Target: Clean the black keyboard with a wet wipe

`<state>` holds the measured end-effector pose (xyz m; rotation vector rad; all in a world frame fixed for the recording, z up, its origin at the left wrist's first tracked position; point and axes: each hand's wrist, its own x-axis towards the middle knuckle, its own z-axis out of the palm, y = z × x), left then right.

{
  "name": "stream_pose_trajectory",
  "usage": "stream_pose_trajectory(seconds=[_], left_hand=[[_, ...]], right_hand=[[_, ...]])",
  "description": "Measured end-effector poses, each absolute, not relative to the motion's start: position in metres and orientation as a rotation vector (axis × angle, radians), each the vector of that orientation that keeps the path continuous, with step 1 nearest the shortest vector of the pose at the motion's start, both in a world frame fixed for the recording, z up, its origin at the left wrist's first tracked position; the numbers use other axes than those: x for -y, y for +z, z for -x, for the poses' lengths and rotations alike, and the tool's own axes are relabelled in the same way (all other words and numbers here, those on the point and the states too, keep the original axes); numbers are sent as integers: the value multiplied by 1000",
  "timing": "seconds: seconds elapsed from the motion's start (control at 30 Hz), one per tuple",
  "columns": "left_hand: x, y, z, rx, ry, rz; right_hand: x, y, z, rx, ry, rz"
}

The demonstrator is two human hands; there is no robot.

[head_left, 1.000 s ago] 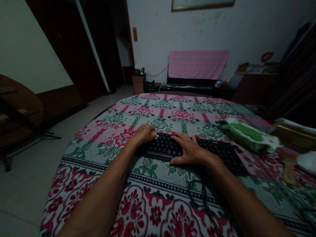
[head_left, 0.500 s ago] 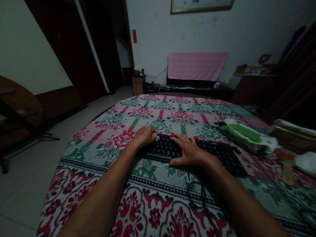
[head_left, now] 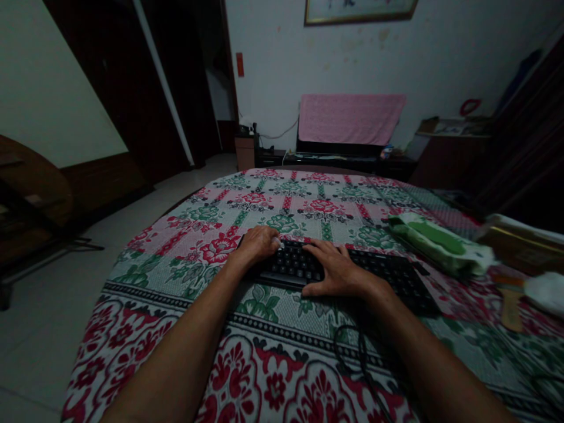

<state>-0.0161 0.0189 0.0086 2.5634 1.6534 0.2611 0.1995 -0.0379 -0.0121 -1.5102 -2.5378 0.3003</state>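
Observation:
A black computer keyboard (head_left: 293,267) lies on the patterned tablecloth in front of me. My left hand (head_left: 259,244) is closed over its left end, fingers curled. A small white wad (head_left: 276,241), like tissue or a wipe, shows at those fingertips, against the upper-left keys; most of it is hidden. My right hand (head_left: 335,269) rests across the keyboard's middle with fingers spread, thumb at the near edge, and nothing in it. The number keys show to the right of that hand. A black cable (head_left: 363,352) loops on the cloth below the right wrist.
Right of the keyboard lies a green and white soft pack (head_left: 440,241). Beyond it are a brown-gold box (head_left: 520,244), a wooden-handled brush (head_left: 511,308) and a white bundle (head_left: 546,292). The floral tablecloth (head_left: 255,305) covers the table; a pink cloth (head_left: 350,119) hangs at the back.
The left hand has shifted very slightly at the keyboard's left end, where the top corner now shows. My right hand stays in place. The view has tilted a little.

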Motion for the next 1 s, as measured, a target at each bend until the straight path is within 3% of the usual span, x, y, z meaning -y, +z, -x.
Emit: stream_pose_trajectory(seconds=[1.0], left_hand=[[-16, 6, 4, -1709, 333, -2508]], right_hand=[[37, -17, -200, 2534, 319, 1510]])
